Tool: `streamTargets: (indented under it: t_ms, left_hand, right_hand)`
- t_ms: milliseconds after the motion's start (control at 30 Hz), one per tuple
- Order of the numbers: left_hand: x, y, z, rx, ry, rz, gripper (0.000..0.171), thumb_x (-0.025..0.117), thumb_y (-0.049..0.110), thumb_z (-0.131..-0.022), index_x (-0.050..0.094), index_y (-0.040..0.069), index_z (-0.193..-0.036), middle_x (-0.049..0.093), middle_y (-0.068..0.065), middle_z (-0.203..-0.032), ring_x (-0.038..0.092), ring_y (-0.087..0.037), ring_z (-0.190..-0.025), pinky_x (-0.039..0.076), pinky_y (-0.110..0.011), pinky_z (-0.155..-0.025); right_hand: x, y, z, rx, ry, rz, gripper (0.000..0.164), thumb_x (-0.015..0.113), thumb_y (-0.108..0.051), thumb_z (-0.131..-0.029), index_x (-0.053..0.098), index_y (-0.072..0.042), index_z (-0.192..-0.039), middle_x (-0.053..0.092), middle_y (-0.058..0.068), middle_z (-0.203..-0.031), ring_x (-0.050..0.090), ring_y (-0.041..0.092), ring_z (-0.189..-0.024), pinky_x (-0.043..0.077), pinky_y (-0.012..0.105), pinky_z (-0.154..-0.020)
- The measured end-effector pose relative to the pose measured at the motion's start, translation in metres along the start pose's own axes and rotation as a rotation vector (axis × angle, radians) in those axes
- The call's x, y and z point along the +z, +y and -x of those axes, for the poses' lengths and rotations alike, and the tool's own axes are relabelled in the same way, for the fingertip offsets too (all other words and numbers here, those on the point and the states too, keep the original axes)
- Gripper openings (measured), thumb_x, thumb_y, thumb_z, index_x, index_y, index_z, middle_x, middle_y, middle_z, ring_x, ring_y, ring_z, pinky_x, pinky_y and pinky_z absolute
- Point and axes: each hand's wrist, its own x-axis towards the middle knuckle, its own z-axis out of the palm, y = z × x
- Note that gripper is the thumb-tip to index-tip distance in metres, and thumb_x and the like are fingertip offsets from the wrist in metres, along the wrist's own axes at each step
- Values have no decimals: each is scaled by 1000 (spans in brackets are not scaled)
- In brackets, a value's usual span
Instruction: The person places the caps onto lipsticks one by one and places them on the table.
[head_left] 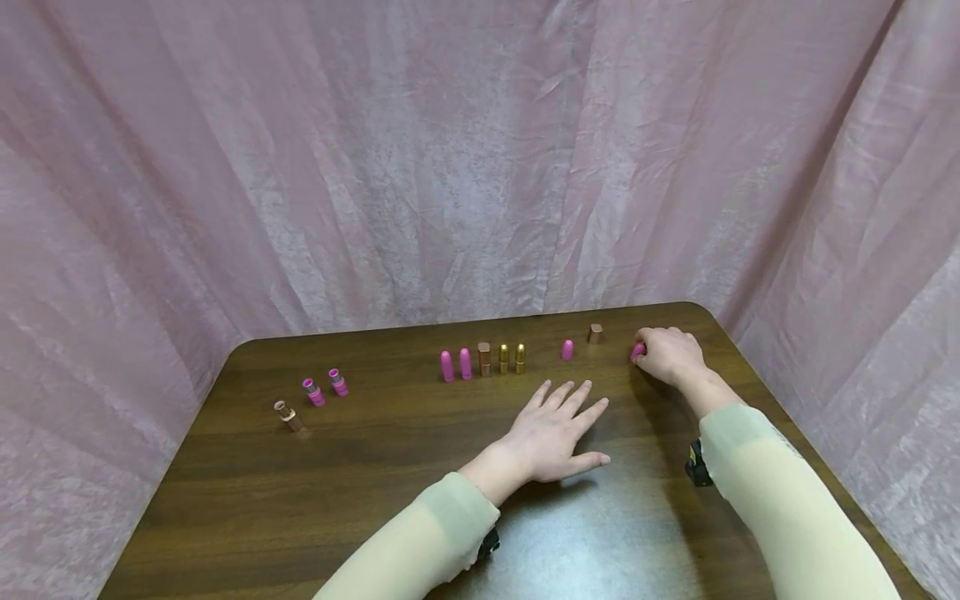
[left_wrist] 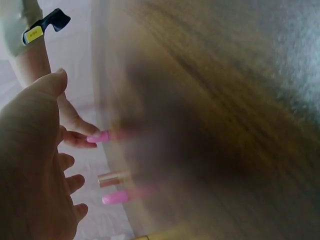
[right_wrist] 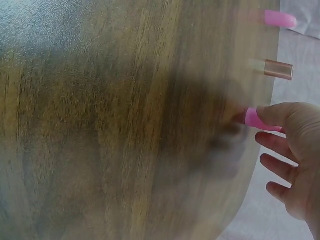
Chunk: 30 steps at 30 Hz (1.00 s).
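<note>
My right hand (head_left: pixel 671 357) pinches a pink bullet-shaped lipstick cap (right_wrist: pixel 254 119) between thumb and index finger, its lower end at the tabletop near the far right corner. The other fingers are loosely bent and hold nothing. Over the middle of the table my left hand (head_left: pixel 546 437) is spread palm down with straight fingers, touching no lipstick. Between the hands, farther back, stand another pink cap (head_left: pixel 567 350) and a square rose-gold cap (head_left: pixel 596 333). Left of them is a row of capped lipsticks: two pink ones (head_left: pixel 456 365), a rose-gold one (head_left: pixel 484 359) and two gold ones (head_left: pixel 512 358).
On the left of the wooden table (head_left: pixel 300 500) stand three uncapped tubes: a rose-gold base (head_left: pixel 287 416) and two pink bases (head_left: pixel 326 387). Pink curtains (head_left: pixel 450 167) hang behind the table's far edge and along its right side.
</note>
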Motion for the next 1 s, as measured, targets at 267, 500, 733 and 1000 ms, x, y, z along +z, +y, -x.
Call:
streamTargets:
  t_ms: [267, 500, 733, 1000]
  left_hand:
    - [1, -2, 11, 14, 1, 22, 83, 29, 78, -97, 17, 32, -165, 14, -1, -171, 21, -25, -154, 13, -51, -123]
    - [-1, -17, 31, -3, 3, 51, 84, 32, 77, -98, 13, 31, -165, 13, -2, -171, 16, -25, -155, 10, -51, -124]
    - [-4, -38, 56, -26, 29, 87, 84, 32, 76, -98, 14, 30, -165, 10, -2, -171, 12, -25, -156, 9, -53, -123]
    - [-5, -74, 95, -90, 102, 122, 82, 43, 69, -100, 26, 21, -164, 17, -7, -170, 18, -29, -155, 10, -54, -123]
  right_hand:
    - [0, -6, 4, -49, 70, -20, 5, 68, -9, -86, 70, -8, -92, 71, 5, -87, 57, 40, -94, 43, 60, -88]
    - [1, -19, 14, -131, 143, -96, 17, 67, -2, -81, 68, -3, -98, 72, 7, -89, 59, 39, -94, 45, 54, -87]
    - [-2, -34, 30, -226, 188, -105, 18, 69, -1, -79, 71, -6, -97, 73, 3, -90, 60, 35, -95, 46, 49, -87]
    - [-3, -56, 52, -317, 202, -123, 19, 75, -2, -81, 74, -13, -96, 74, -4, -92, 61, 25, -93, 48, 43, -83]
